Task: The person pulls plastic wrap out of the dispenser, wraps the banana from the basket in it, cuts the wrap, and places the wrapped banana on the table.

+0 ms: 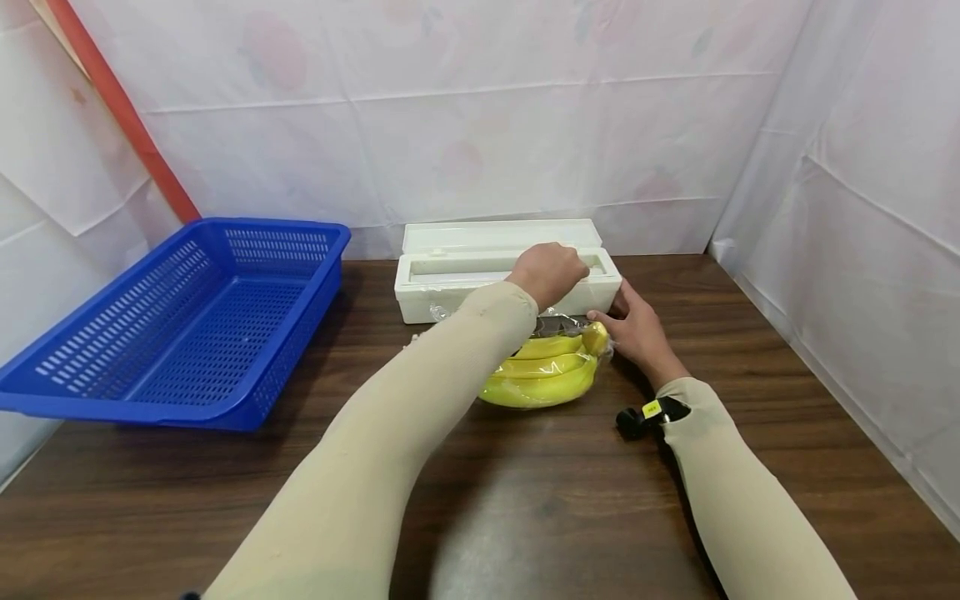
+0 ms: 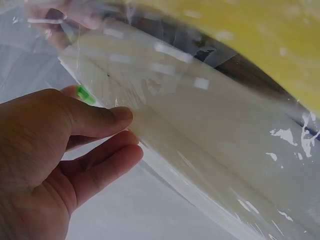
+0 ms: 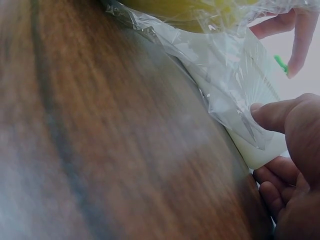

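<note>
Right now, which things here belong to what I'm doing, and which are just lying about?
Part of the job:
bananas covered in clear film
white box, gripped by the right hand
small green piece beside the left hand

Seemingly just lying about:
blue basket, untouched
red strip against the wall

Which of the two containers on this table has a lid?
The white box behind the bananas: its open lid sits along the back, while the blue basket shows none.

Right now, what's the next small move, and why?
Probably have the left hand slide the green piece, perhaps a cutter, along the white box: that hand is beside the piece, clear film runs from the bananas onto the box, and the right hand holds its right end.
</note>
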Available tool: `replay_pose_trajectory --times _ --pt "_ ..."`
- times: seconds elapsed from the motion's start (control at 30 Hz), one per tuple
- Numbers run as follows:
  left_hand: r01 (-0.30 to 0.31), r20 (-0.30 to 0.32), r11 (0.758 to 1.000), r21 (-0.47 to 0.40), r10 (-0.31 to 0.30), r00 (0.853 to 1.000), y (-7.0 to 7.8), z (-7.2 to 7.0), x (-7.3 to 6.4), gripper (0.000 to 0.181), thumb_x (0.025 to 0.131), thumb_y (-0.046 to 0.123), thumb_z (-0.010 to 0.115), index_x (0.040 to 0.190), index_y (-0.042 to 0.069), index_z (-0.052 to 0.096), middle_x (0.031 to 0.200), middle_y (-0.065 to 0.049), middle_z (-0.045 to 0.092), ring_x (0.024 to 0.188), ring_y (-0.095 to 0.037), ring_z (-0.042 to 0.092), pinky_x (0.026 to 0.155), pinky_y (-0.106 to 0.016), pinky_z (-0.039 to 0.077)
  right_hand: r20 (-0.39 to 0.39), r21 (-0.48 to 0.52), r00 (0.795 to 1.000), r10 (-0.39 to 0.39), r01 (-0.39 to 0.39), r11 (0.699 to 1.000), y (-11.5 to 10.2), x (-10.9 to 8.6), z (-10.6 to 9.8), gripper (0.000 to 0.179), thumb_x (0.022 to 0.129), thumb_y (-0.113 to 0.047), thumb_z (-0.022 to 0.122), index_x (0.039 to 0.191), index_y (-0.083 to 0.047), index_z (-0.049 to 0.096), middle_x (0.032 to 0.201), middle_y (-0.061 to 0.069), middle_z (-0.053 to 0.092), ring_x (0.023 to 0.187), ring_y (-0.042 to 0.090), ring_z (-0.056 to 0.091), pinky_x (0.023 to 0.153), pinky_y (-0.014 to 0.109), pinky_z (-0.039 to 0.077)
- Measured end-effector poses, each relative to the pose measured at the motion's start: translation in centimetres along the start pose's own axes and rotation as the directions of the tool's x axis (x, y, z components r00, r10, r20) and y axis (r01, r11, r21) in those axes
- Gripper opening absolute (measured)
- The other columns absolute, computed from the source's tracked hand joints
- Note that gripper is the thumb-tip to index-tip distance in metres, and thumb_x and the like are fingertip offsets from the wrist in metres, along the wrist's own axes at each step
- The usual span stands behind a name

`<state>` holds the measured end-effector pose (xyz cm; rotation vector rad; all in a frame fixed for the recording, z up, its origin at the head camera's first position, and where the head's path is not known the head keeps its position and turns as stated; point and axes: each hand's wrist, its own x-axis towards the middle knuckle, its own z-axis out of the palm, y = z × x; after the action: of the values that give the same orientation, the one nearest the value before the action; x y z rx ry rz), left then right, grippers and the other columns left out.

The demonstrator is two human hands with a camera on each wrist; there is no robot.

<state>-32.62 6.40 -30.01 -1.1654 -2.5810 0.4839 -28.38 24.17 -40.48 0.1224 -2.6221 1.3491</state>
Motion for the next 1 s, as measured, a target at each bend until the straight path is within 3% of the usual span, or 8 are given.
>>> replay_pose_trajectory --times 0.37,1.0 --pt "0.009 -0.001 1.000 0.013 -0.009 1.000 0.04 0.11 0.10 0.021 0.101 0.011 0.060 0.112 0.019 0.076 0.110 -0.002 0.073 0.092 -0.020 0.070 0.077 -0.035 0.059 -0.002 -0.010 1.000 -0.003 0.003 1.000 0.04 0.08 0.00 0.081 0.098 -0.020 0.067 0.162 -0.016 0.017 0.150 0.018 0.046 0.137 0.034 0.045 0.110 0.051 0.037" --pt "0.014 -0.024 1.000 -0.019 -0.015 1.000 -0.21 0.25 0.12 0.019 0.100 0.012 0.062 0.110 0.019 0.076 0.108 -0.001 0.073 0.091 -0.020 0.070 0.079 -0.036 0.059 -0.003 -0.002 1.000 0.022 -0.022 1.000 0.19 0.17 0.01 0.081 0.098 -0.022 0.068 0.162 -0.017 0.018 0.150 0.018 0.047 0.135 0.034 0.047 0.109 0.051 0.039"
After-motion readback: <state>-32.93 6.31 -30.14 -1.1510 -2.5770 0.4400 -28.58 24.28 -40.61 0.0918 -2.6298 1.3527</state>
